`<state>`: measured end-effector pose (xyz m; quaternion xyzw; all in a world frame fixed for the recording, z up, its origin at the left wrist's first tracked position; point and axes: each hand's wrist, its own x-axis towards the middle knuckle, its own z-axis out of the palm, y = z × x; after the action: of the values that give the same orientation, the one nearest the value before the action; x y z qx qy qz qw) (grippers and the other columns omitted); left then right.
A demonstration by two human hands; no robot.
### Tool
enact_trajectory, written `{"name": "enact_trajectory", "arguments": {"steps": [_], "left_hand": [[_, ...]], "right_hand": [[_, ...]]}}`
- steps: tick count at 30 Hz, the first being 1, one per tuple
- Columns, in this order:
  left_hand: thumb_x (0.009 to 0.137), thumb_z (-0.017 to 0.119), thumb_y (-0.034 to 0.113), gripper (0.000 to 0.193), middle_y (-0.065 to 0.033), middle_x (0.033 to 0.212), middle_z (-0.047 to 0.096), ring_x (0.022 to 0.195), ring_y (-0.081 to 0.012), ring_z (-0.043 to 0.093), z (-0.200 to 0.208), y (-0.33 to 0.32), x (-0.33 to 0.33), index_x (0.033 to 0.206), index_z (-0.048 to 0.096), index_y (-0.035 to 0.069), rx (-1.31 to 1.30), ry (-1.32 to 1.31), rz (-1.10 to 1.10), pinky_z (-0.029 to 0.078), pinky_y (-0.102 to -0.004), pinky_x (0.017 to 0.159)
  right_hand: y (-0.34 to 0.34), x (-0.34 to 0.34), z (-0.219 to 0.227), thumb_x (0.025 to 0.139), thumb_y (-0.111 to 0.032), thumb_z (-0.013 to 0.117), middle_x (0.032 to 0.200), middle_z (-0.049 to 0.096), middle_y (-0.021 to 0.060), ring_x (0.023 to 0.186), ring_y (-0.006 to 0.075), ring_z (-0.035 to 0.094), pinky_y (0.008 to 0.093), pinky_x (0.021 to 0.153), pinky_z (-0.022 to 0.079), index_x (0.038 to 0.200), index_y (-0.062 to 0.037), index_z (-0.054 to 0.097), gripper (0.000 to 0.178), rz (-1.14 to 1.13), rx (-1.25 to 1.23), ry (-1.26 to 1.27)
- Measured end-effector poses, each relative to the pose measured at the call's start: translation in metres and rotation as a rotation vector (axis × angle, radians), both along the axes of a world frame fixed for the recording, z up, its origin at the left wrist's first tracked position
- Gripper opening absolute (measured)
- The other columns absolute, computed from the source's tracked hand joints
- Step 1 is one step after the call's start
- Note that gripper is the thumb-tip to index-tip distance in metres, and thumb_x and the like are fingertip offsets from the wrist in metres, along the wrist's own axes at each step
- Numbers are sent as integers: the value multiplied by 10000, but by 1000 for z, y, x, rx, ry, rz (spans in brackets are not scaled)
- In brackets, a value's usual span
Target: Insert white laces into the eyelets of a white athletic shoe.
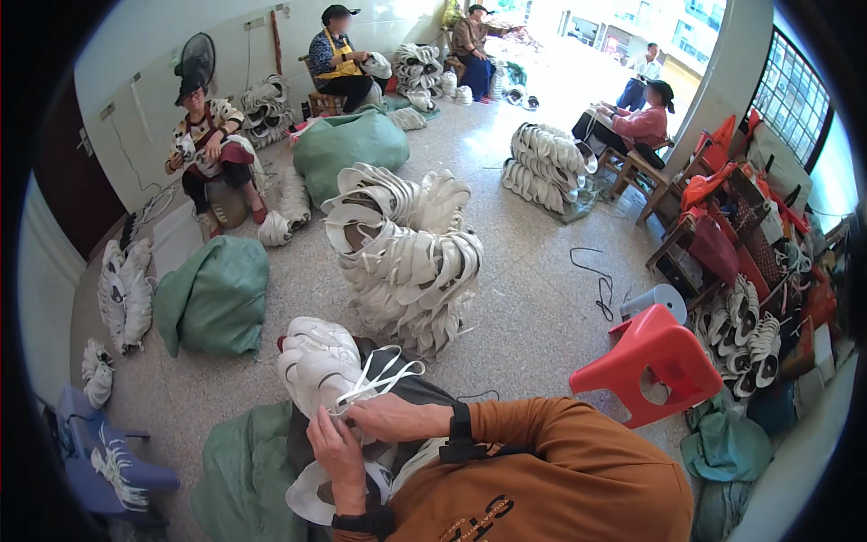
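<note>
Daylight floods in from open doorway [623, 36] at top, blown out to near white; detail beyond lost. Barred window [795, 99] at right adds softer side light. Floor [533, 307] evenly lit, shadows faint and short. Room bright overall, no harsh glare on white stacks. Strong fisheye bend: walls curve, black vignette rings frame. Centre sharp; rim soft, perhaps slightly smeared at far right. Faces blurred.

I see a red plastic stool [652, 359] tipped over near right, just beside a white stool [661, 298]. A large heap of white shoe uppers [406, 253] fills the middle floor. Green sacks [215, 294] lie left and farther back [350, 144]. Far off, seated workers [206, 135] handle more uppers beside a standing fan [195, 59].
</note>
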<state>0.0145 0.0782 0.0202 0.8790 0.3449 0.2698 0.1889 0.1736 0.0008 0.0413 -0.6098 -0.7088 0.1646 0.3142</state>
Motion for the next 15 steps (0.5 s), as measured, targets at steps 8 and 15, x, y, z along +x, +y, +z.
{"name": "enact_trajectory", "arguments": {"steps": [8, 15], "left_hand": [[887, 537, 27, 462, -250, 1210, 506, 1124, -427, 506, 14, -6, 14, 1330, 465, -85, 75, 32, 53, 422, -485, 975], [816, 551, 3, 437, -209, 1106, 534, 1049, -401, 544, 13, 6, 14, 1246, 539, -71, 57, 68, 8, 468, -476, 910]], "right_hand": [[-2, -3, 1, 861, -111, 604, 888, 629, 200, 812, 399, 650, 475, 666, 507, 1034, 8, 527, 224, 2, -33, -22], [3, -5, 6, 864, -120, 613, 805, 640, 193, 798, 397, 659, 478, 656, 509, 993, 6, 519, 204, -49, -43, -4]]}}
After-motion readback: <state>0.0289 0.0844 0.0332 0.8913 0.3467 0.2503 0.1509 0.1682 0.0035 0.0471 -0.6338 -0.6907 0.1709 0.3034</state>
